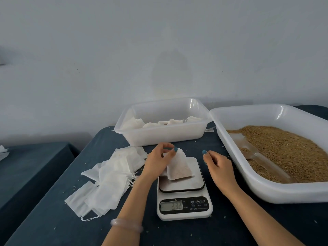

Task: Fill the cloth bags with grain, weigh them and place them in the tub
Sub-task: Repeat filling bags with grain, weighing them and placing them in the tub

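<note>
A filled white cloth bag [179, 166] stands on the platform of a white digital scale [184, 189] whose display reads 232. My left hand [158, 162] pinches the top of the bag between thumb and fingers. To the right of the scale my right hand [217, 164] hovers with loosely curled fingers and holds nothing. A pile of empty white bags [110, 176] lies left of the scale. Behind the scale, a clear tub [159, 135] holds several filled bags. A big white tray [266, 189] on the right holds brown grain [287, 150] and a clear scoop [255, 153].
Everything sits on a table with a dark blue cloth [53, 219]. Loose grains are scattered on it. A second dark surface [26, 162] lies lower on the left. A plain wall [159, 50] rises right behind the tubs.
</note>
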A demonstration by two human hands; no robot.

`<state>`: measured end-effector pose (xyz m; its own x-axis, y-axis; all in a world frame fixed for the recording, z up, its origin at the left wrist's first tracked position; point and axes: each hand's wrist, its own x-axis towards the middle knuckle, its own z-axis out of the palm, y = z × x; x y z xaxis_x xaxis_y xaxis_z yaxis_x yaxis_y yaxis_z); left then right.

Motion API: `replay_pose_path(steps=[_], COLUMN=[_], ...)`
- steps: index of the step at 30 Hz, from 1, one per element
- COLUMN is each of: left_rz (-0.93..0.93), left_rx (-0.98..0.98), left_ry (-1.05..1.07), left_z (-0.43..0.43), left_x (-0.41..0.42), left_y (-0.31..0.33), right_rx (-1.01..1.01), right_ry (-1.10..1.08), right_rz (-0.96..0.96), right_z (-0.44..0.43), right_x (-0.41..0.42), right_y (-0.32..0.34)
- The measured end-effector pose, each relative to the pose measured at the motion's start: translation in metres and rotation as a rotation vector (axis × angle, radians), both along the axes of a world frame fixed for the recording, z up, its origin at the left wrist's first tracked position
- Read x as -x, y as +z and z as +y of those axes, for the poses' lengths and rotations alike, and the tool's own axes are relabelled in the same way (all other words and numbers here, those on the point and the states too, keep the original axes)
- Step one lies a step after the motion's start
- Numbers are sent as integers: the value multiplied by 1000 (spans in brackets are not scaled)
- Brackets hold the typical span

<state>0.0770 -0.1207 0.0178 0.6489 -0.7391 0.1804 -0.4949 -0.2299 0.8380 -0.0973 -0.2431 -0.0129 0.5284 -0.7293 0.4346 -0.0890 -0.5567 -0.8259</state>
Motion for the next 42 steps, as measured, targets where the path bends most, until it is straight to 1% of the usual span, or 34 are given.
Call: replay_pose_path(steps=[4,8,11,15,17,19,23,27,30,37,42], left_rz=[15,15,-152,-348,-438,-503,-519,-525,-481,-423,-409], left_rx=[82,227,255,204,159,125,109,-97,-176,-182,-159], left_ry=[-32,-73,60,274,319,316,268,225,134,14,27], left_z=[2,6,1,-17,-28,-38,-49,-45,-36,-21,-4], left_x=[-2,-11,-35,-72,-89,-104,-118,-123,-126,-134,-147], left_y=[5,40,81,130,146,154,142,104,87,82,93], right_rx=[-2,14,0,-5,0,-2,14,11,26,39,34], right_ry=[1,-1,-7,-22,-17,-11,-12,-12,-19,-22,-25], right_rz=[2,5,12,25,23,12,9,7,4,27,30], right_z=[1,0,-1,0,0,0,0,0,0,-2,-1], right_x=[-1,-1,-1,-2,-2,-1,-2,-2,-3,-2,-2], right_y=[0,0,-2,-3,-3,-3,-3,-4,-4,-5,-4])
